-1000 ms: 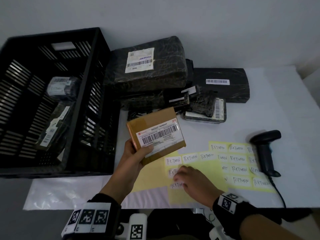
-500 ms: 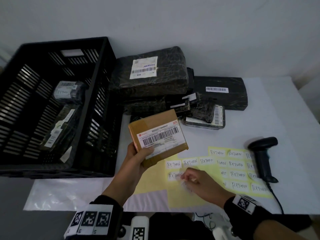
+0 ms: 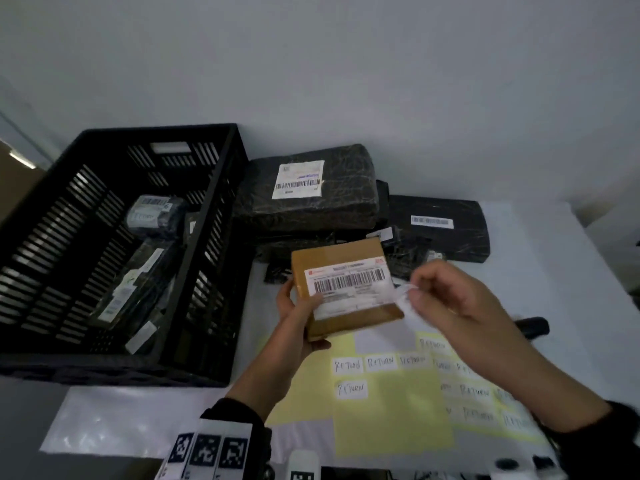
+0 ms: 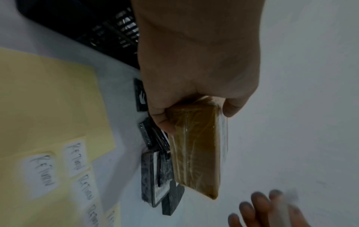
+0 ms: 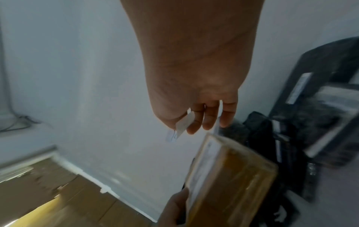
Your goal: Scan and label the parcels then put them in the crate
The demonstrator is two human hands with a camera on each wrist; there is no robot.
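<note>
My left hand (image 3: 294, 317) grips a brown taped parcel (image 3: 346, 289) with a barcode label facing up, lifted above the table (image 3: 571, 271) in front of the black parcels. In the left wrist view the same brown parcel (image 4: 196, 150) shows edge-on under my left hand (image 4: 194, 113). My right hand (image 3: 446, 299) pinches a small white sticker (image 3: 407, 304) just right of the parcel's lower right corner. The right wrist view shows the sticker (image 5: 184, 124) between thumb and fingers, above the brown parcel (image 5: 229, 179). The black crate (image 3: 221, 237) at the left holds labelled parcels (image 3: 152, 213).
A pile of black wrapped parcels (image 3: 311, 192) lies behind the brown one, with a flat black one (image 3: 440, 226) to the right. A yellow sheet of "RETURN" stickers (image 3: 391, 407) lies at the front. The black scanner (image 3: 530, 327) is partly hidden behind my right forearm.
My right hand peeled a sticker off the yellow sheet and rose with it to the parcel's right side. My left hand lifted the brown parcel slightly.
</note>
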